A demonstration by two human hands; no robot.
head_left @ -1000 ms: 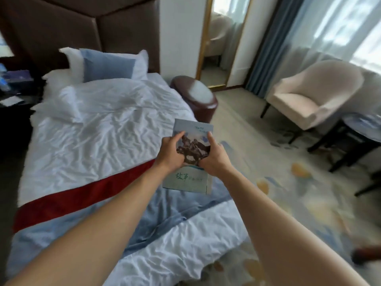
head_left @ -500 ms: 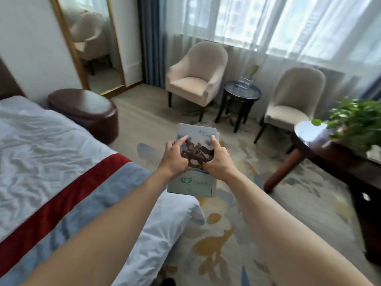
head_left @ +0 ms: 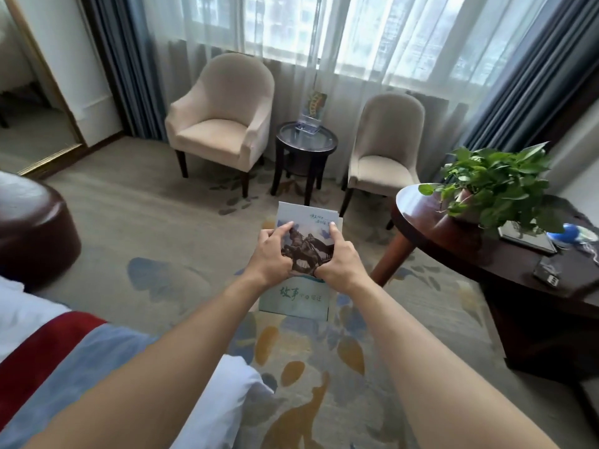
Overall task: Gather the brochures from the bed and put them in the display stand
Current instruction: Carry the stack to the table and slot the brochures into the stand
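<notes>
Both hands grip a small stack of pale blue-green paper brochures [head_left: 298, 270] w/ a dark horse-rider photo on the top cover, held out in front over the patterned carpet, mid-frame. Left hand [head_left: 271, 254] clamps the left edge, thumb lying across the cover; right hand [head_left: 338, 259] clamps the right edge, thumb likewise on top, fingers curled under. A second sheet edge peeks out at the stack's right side, so more than one brochure, exact no. can't tell.

Far centre: clear acrylic display stand [head_left: 309, 119] w/ a colourful leaflet upright in it, sitting on a small round dark-wood glass-topped counter [head_left: 304, 147]. That counter stands between a beige upholstered armchair [head_left: 223, 124] on the left and a beige armless chair [head_left: 385, 147] on the right, all in front of sheer white curtains [head_left: 324, 37].

Near left: corner of the bed [head_left: 64, 367], white sheets w/ red and blue-grey runner. Left edge: round dark-brown leather ottoman [head_left: 35, 234]. Right: large glossy dark-wood counter [head_left: 486, 254] carrying a leafy green potted plant [head_left: 499, 183].

Brochures well apart from the display stand, roughly in line w/ it.
</notes>
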